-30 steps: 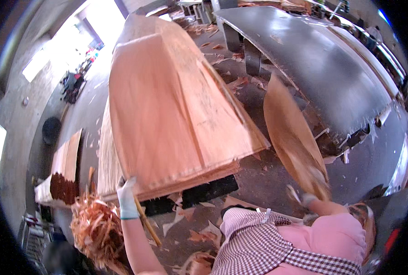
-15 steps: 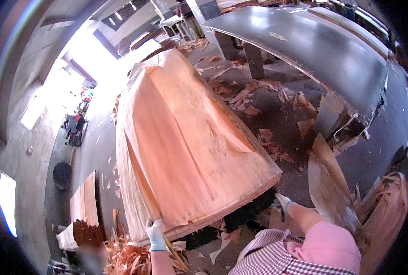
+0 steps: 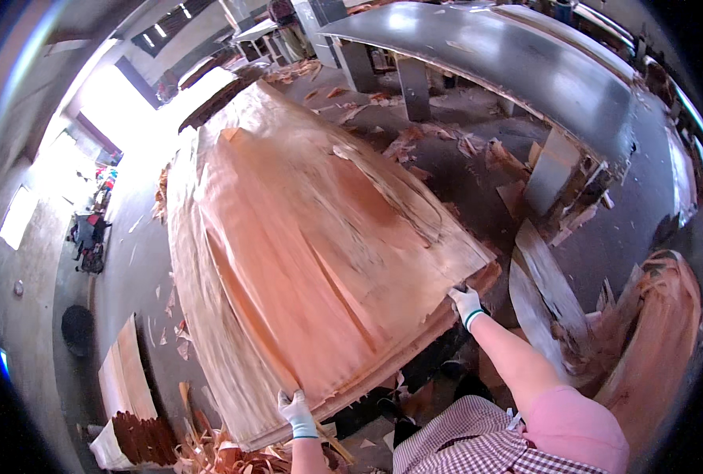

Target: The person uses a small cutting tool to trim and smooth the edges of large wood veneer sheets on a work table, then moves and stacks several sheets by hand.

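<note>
A long stack of thin wood veneer sheets [image 3: 288, 237] stretches away in front of me, its top sheet rippled into lengthwise folds and streaked orange and pale. My left hand [image 3: 297, 412], in a pale glove with a green cuff, is closed on the near edge of the top veneer sheet. Close to the stack's near right corner, my right hand [image 3: 467, 304], gloved the same way, pinches that sheet's edge. Layered veneer edges show beneath it. The fingertips under the sheet are hidden.
A long dark, shiny-topped table [image 3: 494, 47] stands at the far right. Torn veneer scraps [image 3: 407, 142] litter the floor between. Curled veneer strips [image 3: 659, 332] lie at my right, more shavings [image 3: 225, 454] at near left. A veneer piece [image 3: 126, 371] leans at the left.
My right hand has come up from beside the stack to the near right edge and taken hold of the veneer sheet. The top sheet's folds have shifted; the left hand keeps its edge.
</note>
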The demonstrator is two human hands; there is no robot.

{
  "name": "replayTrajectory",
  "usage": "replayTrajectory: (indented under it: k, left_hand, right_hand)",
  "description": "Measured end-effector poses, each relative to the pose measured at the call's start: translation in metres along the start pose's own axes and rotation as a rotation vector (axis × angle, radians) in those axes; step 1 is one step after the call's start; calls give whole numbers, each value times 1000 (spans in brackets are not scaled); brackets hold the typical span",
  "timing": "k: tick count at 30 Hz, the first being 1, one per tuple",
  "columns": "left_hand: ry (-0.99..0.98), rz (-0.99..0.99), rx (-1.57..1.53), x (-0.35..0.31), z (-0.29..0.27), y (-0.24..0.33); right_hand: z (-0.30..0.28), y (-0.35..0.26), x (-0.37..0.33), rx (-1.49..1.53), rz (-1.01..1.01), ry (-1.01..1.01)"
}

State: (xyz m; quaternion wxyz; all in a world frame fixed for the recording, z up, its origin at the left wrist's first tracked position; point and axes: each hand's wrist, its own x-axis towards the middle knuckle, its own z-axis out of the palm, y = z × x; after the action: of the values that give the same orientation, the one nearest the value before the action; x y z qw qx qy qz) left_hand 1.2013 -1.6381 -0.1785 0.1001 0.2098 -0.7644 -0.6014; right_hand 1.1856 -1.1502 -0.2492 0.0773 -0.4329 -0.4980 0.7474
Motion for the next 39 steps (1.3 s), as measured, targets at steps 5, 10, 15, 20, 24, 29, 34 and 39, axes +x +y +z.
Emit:
replayTrajectory:
  k: [5,10,15,20,24,29,34,39]
  left_hand:
    - [74,-112,9,9,-35,-36]
    - [122,-341,292,31,-80,-1]
    - [-47,-113,321,56,-88,4]
    - [-134,-260,75,108,-129,-78]
    - [-147,-401,66,109,-123,-73]
    - [26,-262,165,103,-114,-73]
    - [205,-236,66,58,-102,-95]
    - [172,-199,92,85,-97,-98]
  right_hand:
    - [35,17,-79,-112,-299,88]
    - [45,80,-100,117,202,-8]
    - [17,100,-42,288,161,209]
    - [15,60,1,355,296,163]
    - [7,42,19,249,281,37]
    - [0,26,25,-154,-249,253]
    - [-16,14,-1,15,-296,408]
    - [-3,9,25,131,-308,453]
